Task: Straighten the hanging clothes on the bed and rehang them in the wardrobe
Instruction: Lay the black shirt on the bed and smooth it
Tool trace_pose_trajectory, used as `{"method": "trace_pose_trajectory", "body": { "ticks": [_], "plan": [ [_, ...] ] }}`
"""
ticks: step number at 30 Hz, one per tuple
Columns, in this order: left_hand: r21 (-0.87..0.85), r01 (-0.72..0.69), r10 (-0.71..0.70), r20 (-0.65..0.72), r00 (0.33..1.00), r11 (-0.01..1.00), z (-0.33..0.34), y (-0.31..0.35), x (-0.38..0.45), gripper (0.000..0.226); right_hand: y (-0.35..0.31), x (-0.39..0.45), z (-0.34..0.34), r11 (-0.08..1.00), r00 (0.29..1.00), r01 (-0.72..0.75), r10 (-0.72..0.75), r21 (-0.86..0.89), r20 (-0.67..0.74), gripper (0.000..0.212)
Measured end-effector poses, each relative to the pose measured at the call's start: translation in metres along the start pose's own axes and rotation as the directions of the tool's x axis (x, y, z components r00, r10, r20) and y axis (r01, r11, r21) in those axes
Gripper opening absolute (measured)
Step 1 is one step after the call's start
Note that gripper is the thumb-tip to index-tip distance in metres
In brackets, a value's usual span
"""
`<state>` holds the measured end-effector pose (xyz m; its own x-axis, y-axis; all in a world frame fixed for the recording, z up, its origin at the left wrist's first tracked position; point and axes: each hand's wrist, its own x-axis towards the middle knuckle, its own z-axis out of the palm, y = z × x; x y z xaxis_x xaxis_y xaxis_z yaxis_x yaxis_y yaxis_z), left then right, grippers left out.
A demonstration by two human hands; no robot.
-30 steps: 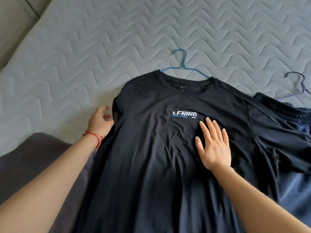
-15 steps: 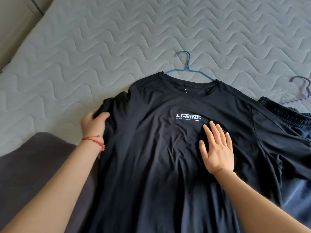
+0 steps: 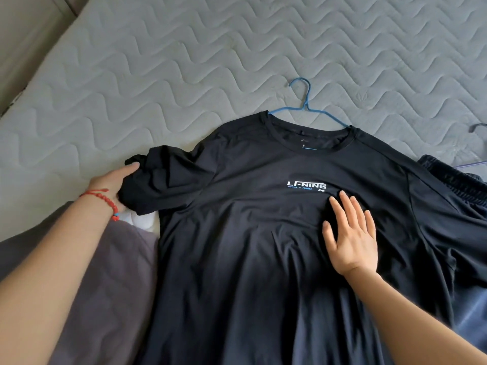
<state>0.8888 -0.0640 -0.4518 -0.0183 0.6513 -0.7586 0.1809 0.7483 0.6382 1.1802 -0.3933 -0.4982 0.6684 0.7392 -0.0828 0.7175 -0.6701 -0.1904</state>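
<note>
T-shirt (image 3: 263,246) lies flat on the bed (image 3: 158,61); right hand (image 3: 350,238), fingers spread at 3 o'clock, pins it while left hand (image 3: 116,183) grips the 9 o'clock sleeve (image 3: 163,180) to spread it.

I see a grey blanket (image 3: 105,280) bunched over the mattress's near left edge, and a beige panel (image 3: 29,35) along its far left side.
</note>
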Motion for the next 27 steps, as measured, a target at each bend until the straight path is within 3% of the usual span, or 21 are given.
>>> {"method": "trace_pose_trajectory", "body": {
  "ticks": [2,3,6,9,11,12,13,16,18,20,22,24,27],
  "plan": [
    [0.106,0.007,-0.018,0.101,0.995,0.994,-0.006,0.01,-0.006,0.019,0.0,0.0,0.0,1.0,1.0,-0.001,0.001,-0.004,-0.001,0.066],
    [0.106,-0.019,0.01,0.084,0.996,0.994,-0.012,0.013,-0.004,0.022,-0.001,0.0,0.0,1.0,1.0,-0.002,0.002,-0.003,-0.001,0.066],
    [0.089,-0.1,0.115,-0.185,0.976,0.991,-0.029,0.012,0.0,0.039,-0.001,0.0,-0.001,1.0,1.0,-0.005,0.005,-0.003,0.001,0.066],
    [0.257,-0.042,0.114,-0.273,0.955,0.966,-0.037,-0.004,0.002,0.003,-0.001,-0.001,-0.001,1.0,1.0,-0.006,0.006,-0.01,-0.002,0.066],
    [0.501,-0.082,0.285,-0.344,0.895,0.862,-0.035,-0.011,0.006,0.017,-0.001,-0.001,-0.001,1.0,1.0,-0.01,0.01,-0.012,-0.004,0.066],
    [0.595,-0.149,0.43,-0.366,0.825,0.79,-0.031,-0.011,0.003,0.007,-0.001,-0.001,0.0,1.0,1.0,-0.009,0.009,-0.013,-0.006,0.066],
    [0.67,-0.203,0.55,-0.357,0.755,0.714,-0.026,-0.01,0.002,0.016,-0.001,-0.001,0.0,1.0,1.0,-0.008,0.008,-0.015,-0.006,0.066],
    [0.785,-0.394,0.721,-0.094,0.687,0.478,-0.007,-0.012,0.0,0.052,0.0,-0.001,0.0,1.0,1.0,-0.008,0.008,-0.014,-0.005,0.066],
    [0.887,-0.378,0.72,0.077,0.689,0.267,-0.002,-0.013,0.005,0.052,0.0,0.0,0.0,1.0,1.0,-0.008,0.008,-0.017,-0.005,0.066],
    [0.924,-0.35,0.698,0.151,0.7,0.152,-0.005,-0.011,0.011,0.036,0.0,0.0,0.0,1.0,1.0,-0.006,0.006,-0.021,-0.004,0.065],
    [0.923,-0.363,0.728,0.16,0.667,0.13,-0.008,-0.008,0.012,0.018,0.0,0.0,0.0,1.0,1.0,-0.007,0.007,-0.018,-0.004,0.065],
    [0.933,-0.344,0.802,0.12,0.585,0.111,-0.011,-0.004,0.012,0.012,0.0,-0.001,0.0,1.0,1.0,-0.007,0.007,-0.012,-0.002,0.065],
    [0.925,-0.322,0.863,-0.014,0.505,0.204,-0.002,-0.002,-0.001,0.028,0.001,-0.001,0.0,1.0,1.0,0.0,0.0,-0.008,-0.007,0.064]
  ]
}}
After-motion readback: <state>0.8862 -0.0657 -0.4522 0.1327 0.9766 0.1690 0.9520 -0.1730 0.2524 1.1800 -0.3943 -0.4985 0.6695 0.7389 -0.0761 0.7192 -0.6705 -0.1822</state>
